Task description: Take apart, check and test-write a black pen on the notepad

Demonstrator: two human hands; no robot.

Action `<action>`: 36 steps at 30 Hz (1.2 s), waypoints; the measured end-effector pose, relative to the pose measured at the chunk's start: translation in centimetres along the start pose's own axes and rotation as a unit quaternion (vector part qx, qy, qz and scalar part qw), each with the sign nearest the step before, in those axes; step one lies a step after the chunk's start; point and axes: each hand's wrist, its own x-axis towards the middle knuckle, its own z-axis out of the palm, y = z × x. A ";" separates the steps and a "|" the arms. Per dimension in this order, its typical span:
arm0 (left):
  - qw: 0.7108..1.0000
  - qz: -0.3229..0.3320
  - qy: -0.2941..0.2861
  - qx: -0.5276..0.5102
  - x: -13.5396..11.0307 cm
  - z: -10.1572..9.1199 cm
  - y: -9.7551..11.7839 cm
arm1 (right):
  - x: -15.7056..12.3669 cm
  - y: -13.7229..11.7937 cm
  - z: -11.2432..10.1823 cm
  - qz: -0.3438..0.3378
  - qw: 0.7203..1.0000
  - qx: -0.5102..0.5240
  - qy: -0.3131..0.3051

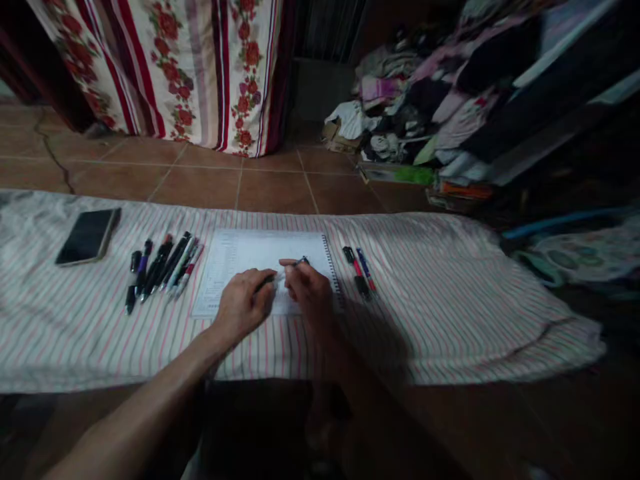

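Over a spiral notebook (pixel 250 250) with a white printed page, both of my hands meet at a pen (pixel 280 275) with dark and clear parts. My left hand (pixel 245 297) pinches its dark end between thumb and fingers. My right hand (pixel 310 290) closes on the other end, where a dark tip shows above the fingers. Whether the pen is in one piece or in separate parts, I cannot tell. Right of the notebook lie a red and black pen (pixel 357 272) and a blue pen (pixel 366 270). Several pens (pixel 167 267) lie side by side on the left.
A striped cloth (pixel 450 300) covers the low surface under everything. At its far left lies a phone (pixel 89 237). Beyond are a tiled floor (pixel 270 183), a floral curtain (pixel 200 73) and a heap of clothes (pixel 425 100) at the back right.
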 end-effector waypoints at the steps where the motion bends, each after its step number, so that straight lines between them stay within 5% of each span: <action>1: 1.000 0.002 0.002 -0.003 -0.1 0.0 0.1 | 0.0 0.1 0.1 0.000 1.000 -0.006 0.002; 36: 0.963 -0.131 -0.034 -0.234 0.0 0.0 0.5 | -0.4 -0.1 0.8 0.026 0.999 0.002 -0.031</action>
